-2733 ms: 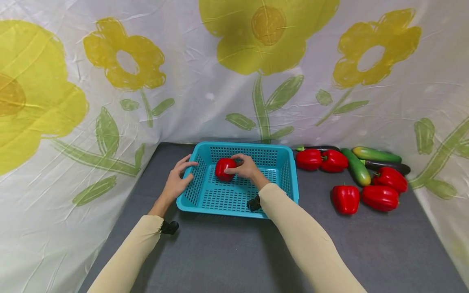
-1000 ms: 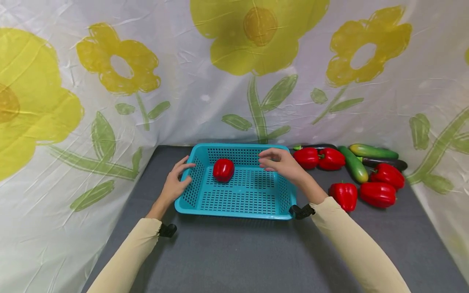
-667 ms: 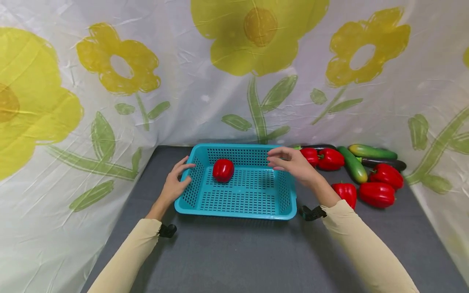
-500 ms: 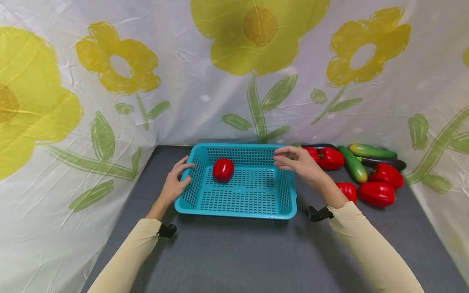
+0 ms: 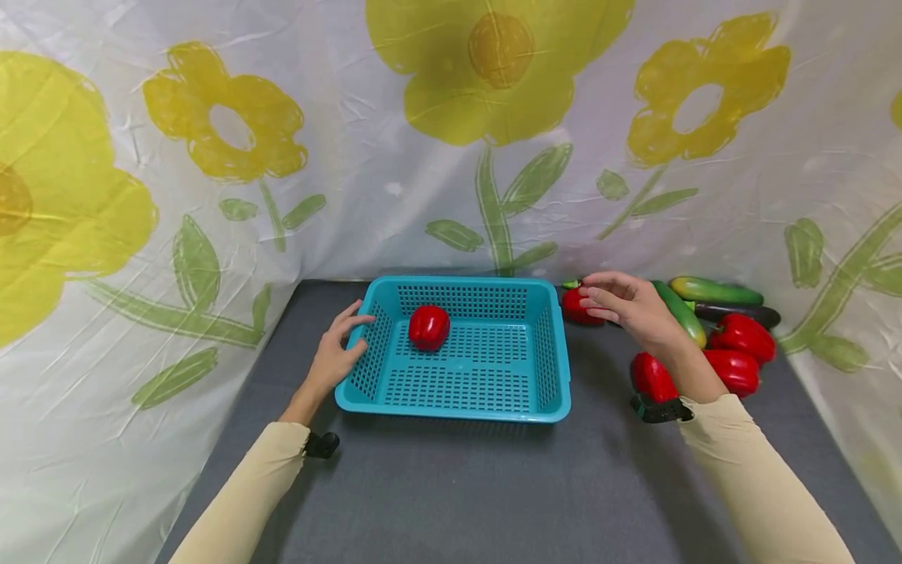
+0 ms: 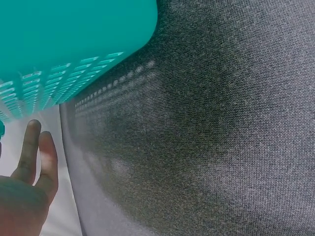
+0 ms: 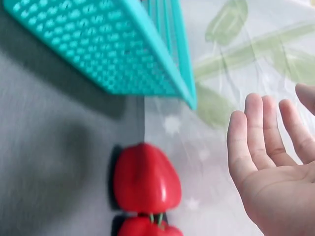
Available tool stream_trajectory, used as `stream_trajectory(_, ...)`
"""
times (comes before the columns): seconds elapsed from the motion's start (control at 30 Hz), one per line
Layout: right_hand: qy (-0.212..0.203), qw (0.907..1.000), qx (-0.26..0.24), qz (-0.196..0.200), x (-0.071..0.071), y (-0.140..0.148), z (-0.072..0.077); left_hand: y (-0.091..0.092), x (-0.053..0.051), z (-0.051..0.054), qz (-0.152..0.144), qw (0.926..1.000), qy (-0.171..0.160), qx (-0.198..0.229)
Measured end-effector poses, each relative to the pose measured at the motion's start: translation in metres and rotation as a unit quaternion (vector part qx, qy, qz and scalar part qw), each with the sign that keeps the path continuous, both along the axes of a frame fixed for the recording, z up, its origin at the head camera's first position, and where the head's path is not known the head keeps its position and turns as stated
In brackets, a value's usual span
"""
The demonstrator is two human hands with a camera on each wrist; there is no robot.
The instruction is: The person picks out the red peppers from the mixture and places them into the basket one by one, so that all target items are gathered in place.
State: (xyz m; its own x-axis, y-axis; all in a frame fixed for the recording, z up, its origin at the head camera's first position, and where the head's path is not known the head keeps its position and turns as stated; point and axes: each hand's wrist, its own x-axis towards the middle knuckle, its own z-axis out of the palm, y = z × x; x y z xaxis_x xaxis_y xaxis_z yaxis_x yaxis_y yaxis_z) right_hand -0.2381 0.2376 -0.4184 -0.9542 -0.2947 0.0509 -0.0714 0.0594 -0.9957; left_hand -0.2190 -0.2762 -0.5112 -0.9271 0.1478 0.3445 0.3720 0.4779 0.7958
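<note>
A turquoise plastic basket (image 5: pixel 458 417) stands on the dark table with one red bell pepper (image 5: pixel 428 328) in its left part. My left hand (image 5: pixel 336 356) rests at the basket's left rim, thumb and index finger reaching over the edge; in the left wrist view, two of its fingers extend beside the perforated wall. Right of the basket, my right hand (image 5: pixel 637 313) hovers with relaxed fingers and an empty palm. Beneath its fingertips lies a red bell pepper (image 7: pixel 146 179). A second pepper (image 7: pixel 150 227) sits stem to stem with it, hidden by the hand in the head view.
At the right lie a cucumber (image 5: pixel 680 313), a yellow-green cucumber-like vegetable (image 5: pixel 715 291), an eggplant (image 5: pixel 736 314) and more red bell peppers (image 5: pixel 743 338). One pepper (image 5: pixel 651 376) is partly behind my right wrist. A flower-printed cloth (image 5: pixel 395 196) hangs behind the table.
My right hand let go of the pepper inside the basket, then moved right, out over the rim to the peppers beside it. My left hand stayed at the rim.
</note>
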Motion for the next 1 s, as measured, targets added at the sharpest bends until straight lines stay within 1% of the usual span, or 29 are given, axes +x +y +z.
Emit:
stream_trajectory(0.1,-0.001,1.0000,0.007,-0.007,0.002,0.012,0.000,-0.001,-0.001,-0.001,-0.002,1.0000,0.002,0.001)
stream_trajectory(0.2,-0.006,0.9995,0.027,-0.016,0.006,0.022,0.000,-0.002,-0.001,-0.001,-0.002,1.0000,0.004,0.000)
stream_trajectory(0.3,-0.017,0.9990,0.033,-0.026,0.011,0.033,-0.001,-0.001,0.000,0.000,-0.001,1.0000,0.003,0.000)
stream_trajectory(0.37,-0.024,0.9987,0.030,-0.034,0.013,0.041,-0.002,0.002,0.002,0.002,-0.001,1.0000,0.004,0.001)
stream_trajectory(0.47,-0.029,0.9987,0.017,-0.038,0.017,0.054,-0.006,0.007,0.007,0.011,-0.003,0.9999,0.010,0.008)
stream_trajectory(0.6,-0.032,0.9990,0.003,-0.030,0.022,0.070,-0.014,0.014,0.016,0.029,-0.006,0.9998,0.008,0.015)
stream_trajectory(0.63,-0.028,0.9990,0.016,-0.032,0.024,0.074,-0.016,0.016,0.018,0.033,-0.005,0.9999,0.006,0.012)
stream_trajectory(0.7,-0.018,0.9970,0.061,-0.045,0.027,0.080,-0.020,0.018,0.020,0.037,-0.004,1.0000,0.001,0.008)
stream_trajectory(0.77,-0.008,0.9923,0.111,-0.055,0.030,0.085,-0.023,0.018,0.021,0.039,-0.002,1.0000,-0.001,0.007)
stream_trajectory(0.83,0.000,0.9854,0.158,-0.062,0.034,0.091,-0.026,0.019,0.021,0.040,-0.002,1.0000,-0.001,0.008)
stream_trajectory(0.9,-0.003,0.9830,0.175,-0.057,0.037,0.095,-0.028,0.019,0.021,0.039,-0.003,0.9999,-0.001,0.010)
stream_trajectory(1.0,-0.010,0.9813,0.185,-0.050,0.042,0.100,-0.032,0.019,0.021,0.039,-0.005,0.9999,0.000,0.010)
